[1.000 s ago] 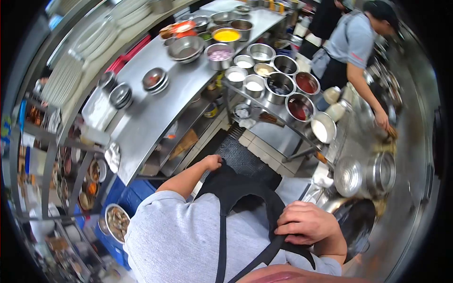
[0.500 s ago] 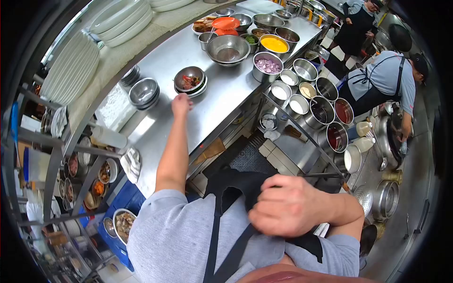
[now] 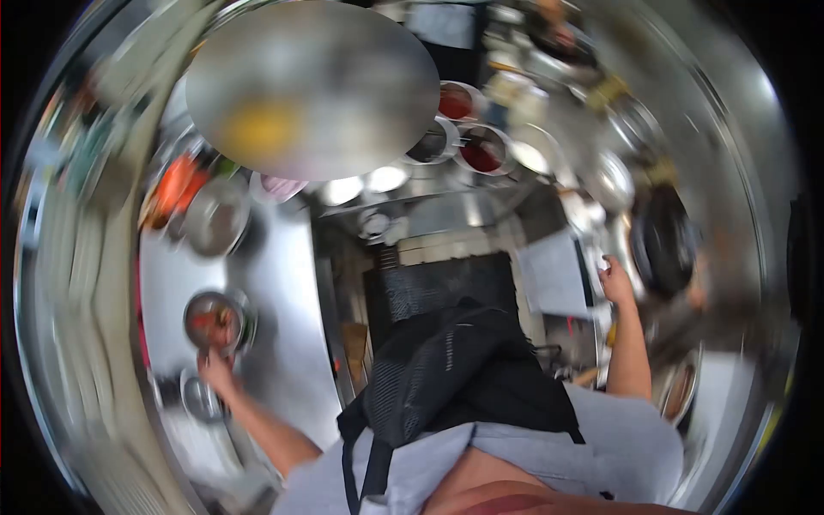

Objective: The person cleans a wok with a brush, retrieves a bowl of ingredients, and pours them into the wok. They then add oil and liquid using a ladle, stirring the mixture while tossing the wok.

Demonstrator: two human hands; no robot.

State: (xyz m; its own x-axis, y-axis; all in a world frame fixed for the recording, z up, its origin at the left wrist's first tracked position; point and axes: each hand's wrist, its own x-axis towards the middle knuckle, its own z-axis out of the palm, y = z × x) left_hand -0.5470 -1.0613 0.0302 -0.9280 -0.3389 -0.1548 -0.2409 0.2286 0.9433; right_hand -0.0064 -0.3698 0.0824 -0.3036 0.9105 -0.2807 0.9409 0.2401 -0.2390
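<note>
On the left, my left hand (image 3: 218,371) is closed on the near rim of a metal bowl (image 3: 196,319). Red and brown food pieces (image 3: 211,321) lie inside it. Another bowl's rim shows beside and beneath it. Close to my left wrist stands a stack of small metal bowls (image 3: 201,396). My right hand (image 3: 614,280) is stretched out over the right side, near a large dark wok (image 3: 665,240) and a pale, flat sheet-like surface (image 3: 554,273). Motion blur hides whether its fingers hold anything.
A larger metal bowl (image 3: 216,216) and orange items (image 3: 178,184) stand farther along the steel counter (image 3: 283,292). Several pots, including one with red sauce (image 3: 481,154), line the far side. A dark mat (image 3: 438,287) lies on the floor. A blurred oval covers the upper left.
My view has turned to the right. My left hand has gone from beside the food bowl to gripping its rim. My right hand has swung from my chest out to the right.
</note>
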